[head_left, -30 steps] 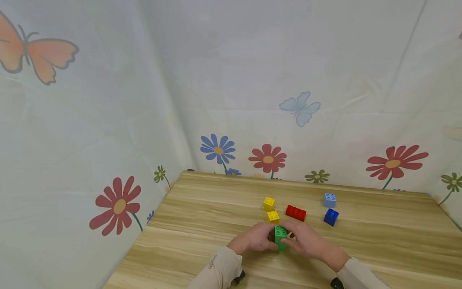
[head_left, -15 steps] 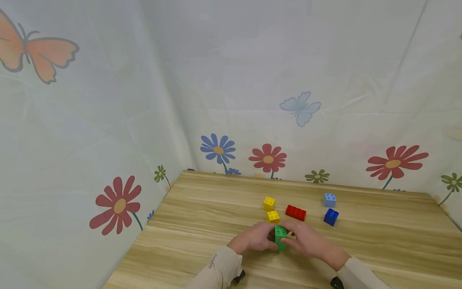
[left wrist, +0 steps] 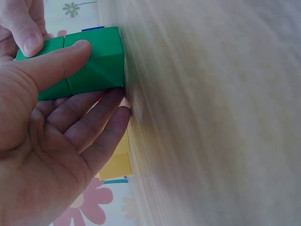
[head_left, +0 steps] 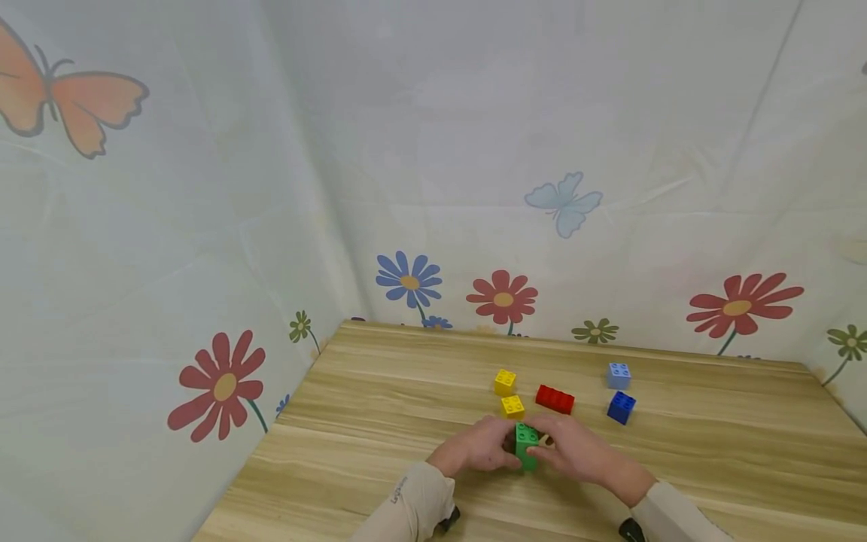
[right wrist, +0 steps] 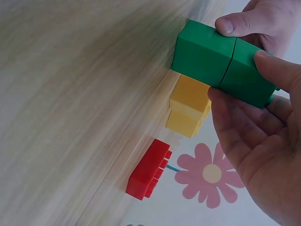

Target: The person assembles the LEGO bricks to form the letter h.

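Two green toy bricks [head_left: 527, 446] stand stacked one on the other on the wooden table, studs up. My left hand [head_left: 484, 446] holds the lower brick [left wrist: 96, 59] from the left, thumb on the near face and fingers behind. From the right, my right hand [head_left: 574, 449] pinches the upper brick [right wrist: 248, 73] between thumb and fingers. A thin seam shows between the two bricks in both wrist views. The far faces of the stack are hidden by fingers.
Just beyond the hands lie two yellow bricks [head_left: 512, 406] and a red brick [head_left: 555, 400]. Further right are a light blue brick [head_left: 619, 375] and a dark blue brick [head_left: 621, 407]. A flower-printed curtain [head_left: 447, 188] hangs behind the table [head_left: 366, 391].
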### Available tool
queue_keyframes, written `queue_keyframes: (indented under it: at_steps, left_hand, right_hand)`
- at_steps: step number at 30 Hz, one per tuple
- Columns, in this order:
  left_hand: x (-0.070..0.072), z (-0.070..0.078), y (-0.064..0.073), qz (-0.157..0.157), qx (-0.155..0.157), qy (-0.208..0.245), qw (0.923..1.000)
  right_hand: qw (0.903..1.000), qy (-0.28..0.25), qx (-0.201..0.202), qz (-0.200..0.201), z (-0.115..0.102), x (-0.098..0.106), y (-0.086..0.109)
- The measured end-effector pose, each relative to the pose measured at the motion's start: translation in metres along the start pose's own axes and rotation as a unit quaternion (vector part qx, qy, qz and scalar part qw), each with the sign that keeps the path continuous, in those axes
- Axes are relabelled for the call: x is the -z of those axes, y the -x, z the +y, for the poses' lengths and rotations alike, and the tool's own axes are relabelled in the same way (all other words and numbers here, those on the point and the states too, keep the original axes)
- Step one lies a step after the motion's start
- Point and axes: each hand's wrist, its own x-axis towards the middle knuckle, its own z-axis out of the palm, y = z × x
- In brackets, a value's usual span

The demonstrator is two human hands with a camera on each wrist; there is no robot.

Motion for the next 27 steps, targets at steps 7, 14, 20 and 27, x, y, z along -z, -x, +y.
queue_keyframes:
  at_steps: [7, 14, 20, 27]
  left_hand:
    - [0.0008, -0.0002, 0.0009, 0.002, 0.000, -0.002, 1.0000]
    - [0.0008, 0.0007, 0.0013, 0.001, -0.002, 0.000, 1.0000]
    - [0.0014, 0.0015, 0.0016, 0.001, 0.001, 0.001, 1.0000]
    - [0.0010, 0.0026, 0.0017, 0.002, 0.005, 0.005, 1.0000]
  right_hand:
    - [1.0000, -0.008, 0.001, 0.000, -0.0003, 0.0008, -0.0010]
    - [1.0000, 0.002, 0.002, -0.003, -0.0009, 0.0010, -0.0009]
    - [0.9999, 0.010, 0.001, -0.006, -0.0004, 0.0010, -0.0008]
    - [0.9999, 0.014, 0.005, -0.006, 0.0001, 0.0008, -0.0007]
